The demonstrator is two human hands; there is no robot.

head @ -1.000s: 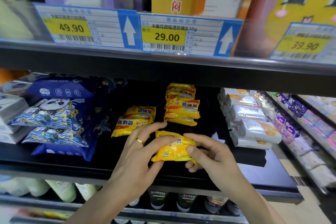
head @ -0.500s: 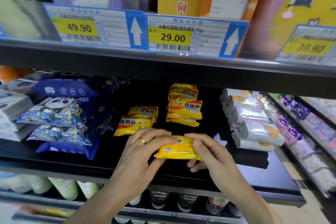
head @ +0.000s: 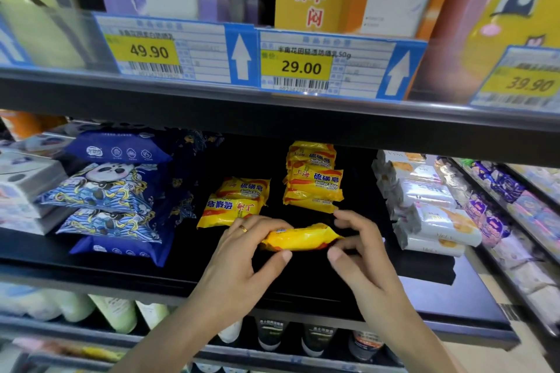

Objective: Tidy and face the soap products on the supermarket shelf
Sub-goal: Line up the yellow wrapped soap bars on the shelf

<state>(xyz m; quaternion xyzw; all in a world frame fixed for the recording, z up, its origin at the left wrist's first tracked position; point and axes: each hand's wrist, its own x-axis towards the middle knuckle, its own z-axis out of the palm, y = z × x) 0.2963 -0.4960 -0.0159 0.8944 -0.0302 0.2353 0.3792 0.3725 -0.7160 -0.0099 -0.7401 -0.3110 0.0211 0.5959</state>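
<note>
A yellow sulfur soap pack (head: pixel 300 239) is held edge-on just above the black shelf (head: pixel 145 269). My left hand (head: pixel 239 266) grips its left end, thumb underneath and fingers over the top. My right hand (head: pixel 363 260) pinches its right tip between the thumb and a finger, with the index finger lifted above it. Behind are two more yellow packs (head: pixel 233 206), the front one lying upside down. A taller stack of the same soap (head: pixel 313 182) stands behind and to the right.
Blue panda-print packs (head: pixel 103 191) are piled at the left. White soap packs (head: pixel 436 221) are stacked at the right. The upper shelf edge carries price tags (head: pixel 300 66) close overhead. Bottles (head: pixel 115 312) stand on the shelf below.
The pack has turned from showing its flat face to lying edge-on between my hands. My right fingers have lifted off its top and slid to its right tip.
</note>
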